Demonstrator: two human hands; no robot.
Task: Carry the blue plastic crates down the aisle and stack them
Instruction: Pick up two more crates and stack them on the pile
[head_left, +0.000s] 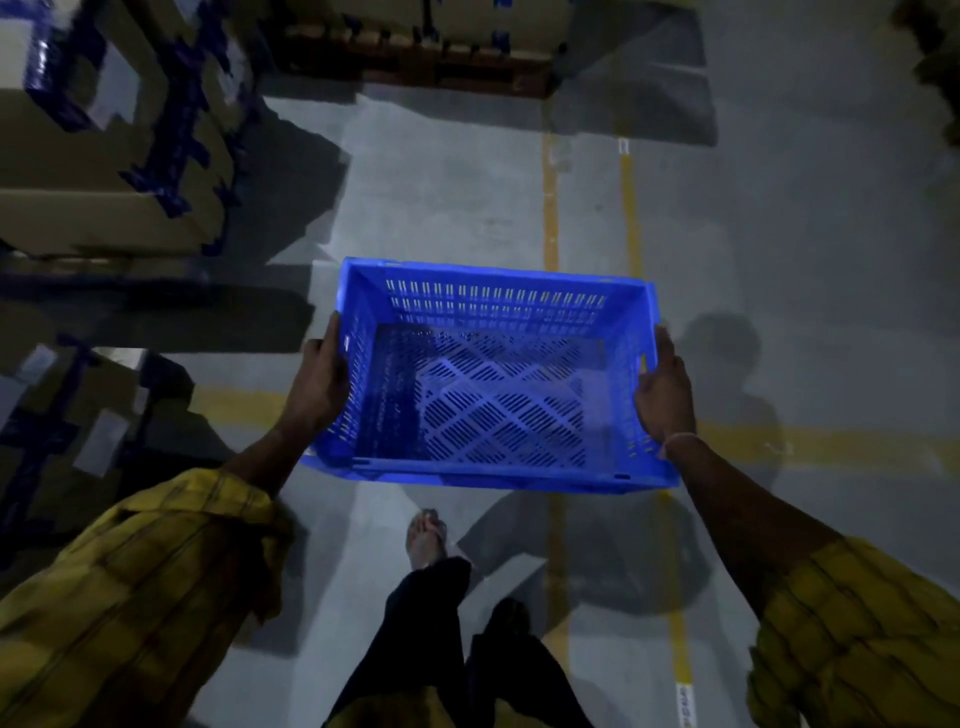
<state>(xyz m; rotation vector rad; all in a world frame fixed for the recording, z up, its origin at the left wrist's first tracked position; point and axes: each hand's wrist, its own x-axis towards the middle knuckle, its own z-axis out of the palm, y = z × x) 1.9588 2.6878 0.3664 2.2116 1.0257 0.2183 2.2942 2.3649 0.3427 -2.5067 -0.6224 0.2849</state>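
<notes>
The left hand grasps the left short wall of the blue crate, palm flat against the outside, fingers curled over the rim. The right hand grasps the opposite short wall in the same way, with a thin band visible at the wrist. Both grips are closed on the crate; neither is released.

The crate is carried in the air in front of the person's body, roughly level and above the floor. Its opening faces up. The walls and the base are perforated with slots, and nothing lies inside it.

Both forearms extend from yellow checked sleeves. Below the crate, dark trousers and one foot in an open sandal are visible on the grey floor.

Yellow lines run along and across the floor beneath and beyond the crate. Stacked cardboard boxes with blue markings stand to the left of the aisle, with further boxes lower on the same side. A wooden pallet lies at the far end, well apart from the crate. The view is dim and blurred at the edges.
</notes>
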